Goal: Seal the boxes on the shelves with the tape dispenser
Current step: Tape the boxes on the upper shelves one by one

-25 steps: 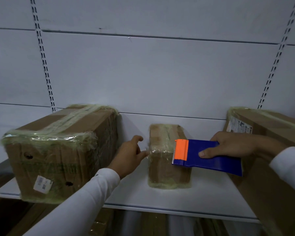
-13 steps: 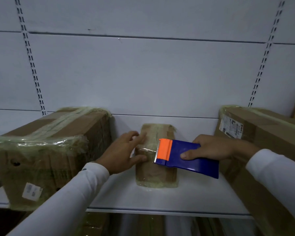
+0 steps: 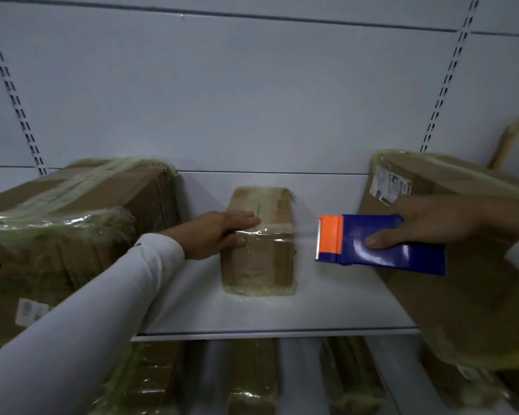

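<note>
Dispenser (image 3: 378,245) right of left-hand fingers (image 3: 246,218).

Three tape-wrapped brown cardboard boxes stand on the white metal shelf (image 3: 252,316): a large one at the left (image 3: 72,223), a small one in the middle (image 3: 259,259), and a large one at the right (image 3: 462,295). One blue tape dispenser with an orange blade end (image 3: 372,244) is in view. Two hands show, the left (image 3: 219,235) and the right (image 3: 432,223).

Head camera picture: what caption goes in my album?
Left hand pins tape on small box; right hand pulls dispenser away.
</note>
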The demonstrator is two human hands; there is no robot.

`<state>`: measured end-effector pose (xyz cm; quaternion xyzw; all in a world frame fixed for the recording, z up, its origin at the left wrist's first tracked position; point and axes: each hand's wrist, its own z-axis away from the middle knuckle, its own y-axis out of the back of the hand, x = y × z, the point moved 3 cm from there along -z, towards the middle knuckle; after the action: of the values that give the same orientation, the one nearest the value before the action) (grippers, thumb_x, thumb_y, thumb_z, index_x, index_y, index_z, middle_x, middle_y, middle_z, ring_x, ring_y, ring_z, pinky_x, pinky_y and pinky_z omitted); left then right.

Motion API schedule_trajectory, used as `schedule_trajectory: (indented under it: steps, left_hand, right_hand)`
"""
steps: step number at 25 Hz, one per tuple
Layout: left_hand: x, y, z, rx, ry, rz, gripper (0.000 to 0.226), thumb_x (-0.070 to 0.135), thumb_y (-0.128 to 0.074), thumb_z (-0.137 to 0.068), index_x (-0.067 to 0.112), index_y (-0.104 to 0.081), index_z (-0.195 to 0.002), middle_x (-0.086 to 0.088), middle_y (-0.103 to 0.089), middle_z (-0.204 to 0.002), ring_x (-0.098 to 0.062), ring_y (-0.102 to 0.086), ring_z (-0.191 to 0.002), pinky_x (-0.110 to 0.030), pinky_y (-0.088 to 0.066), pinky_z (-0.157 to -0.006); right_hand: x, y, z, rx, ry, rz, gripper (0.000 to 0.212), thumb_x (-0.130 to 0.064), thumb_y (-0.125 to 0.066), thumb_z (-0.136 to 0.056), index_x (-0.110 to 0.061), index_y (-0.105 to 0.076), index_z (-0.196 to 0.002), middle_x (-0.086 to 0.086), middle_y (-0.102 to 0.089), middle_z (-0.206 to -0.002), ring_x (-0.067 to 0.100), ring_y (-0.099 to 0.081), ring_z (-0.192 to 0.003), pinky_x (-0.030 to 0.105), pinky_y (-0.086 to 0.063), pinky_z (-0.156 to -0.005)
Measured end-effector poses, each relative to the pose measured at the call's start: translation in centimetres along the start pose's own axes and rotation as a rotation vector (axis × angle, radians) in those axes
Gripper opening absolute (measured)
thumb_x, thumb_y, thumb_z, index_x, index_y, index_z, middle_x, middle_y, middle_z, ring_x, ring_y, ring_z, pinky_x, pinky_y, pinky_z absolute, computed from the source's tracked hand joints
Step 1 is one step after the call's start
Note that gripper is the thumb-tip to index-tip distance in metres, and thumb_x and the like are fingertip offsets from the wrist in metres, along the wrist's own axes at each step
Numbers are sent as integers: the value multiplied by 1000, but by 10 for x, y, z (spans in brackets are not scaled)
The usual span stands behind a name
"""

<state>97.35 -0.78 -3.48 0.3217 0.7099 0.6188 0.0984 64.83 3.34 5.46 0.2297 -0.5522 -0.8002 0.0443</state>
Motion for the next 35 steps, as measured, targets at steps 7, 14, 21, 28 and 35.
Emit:
schedule_trajectory:
  steps: [7, 14, 21, 28, 35]
  left_hand:
    - [35, 10, -5, -54, 99, -306, 58, 35, -53, -87, 21, -35, -141, 2, -42, -140, -27, -43, -130, -28, -36, -98]
    - [61, -21, -19, 400, -28, -406, 58, 61, -32, -87, 23, -65, -115, 5, -67, -117, -17, -63, -109, -26, -48, -84]
    - [60, -26, -24, 396, -53, -480, 48, 53, -37, -90, 23, -72, -106, 5, -72, -106, -17, -69, -96, -27, -54, -72]
    - [59, -18, 4, 379, -46, -267, 72, 71, -22, -86, 25, -64, -122, 3, -63, -126, -21, -58, -118, -33, -42, -97]
    - [88, -37, -9, 459, 245, -347, 43, 54, -29, -79, 23, -54, -93, 4, -61, -93, -21, -58, -86, -34, -39, -81]
  right_hand:
    - [8, -32, -27, 58, -16, -47, 67, -62, -58, -79, 4, -64, -93, 4, -62, -65, 7, -56, -50, 17, -40, -51]
    - [11, -32, -39, 59, -72, -53, 62, -63, -61, -80, -2, -65, -90, 2, -62, -64, 10, -58, -54, 25, -42, -56]
    - [-37, -28, -39, 270, -144, 427, 53, -66, -58, -83, -17, -44, -70, -1, -50, -69, 13, -50, -60, 26, -37, -51]
    - [-13, -58, -31, 484, -299, 453, 48, -59, -51, -90, -14, -47, -73, -1, -51, -72, 14, -50, -62, 26, -39, -56]
    - [-13, -49, -25, 728, -208, 160, 57, -70, -51, -83, -13, -57, -76, 3, -63, -69, 18, -62, -61, 35, -54, -61]
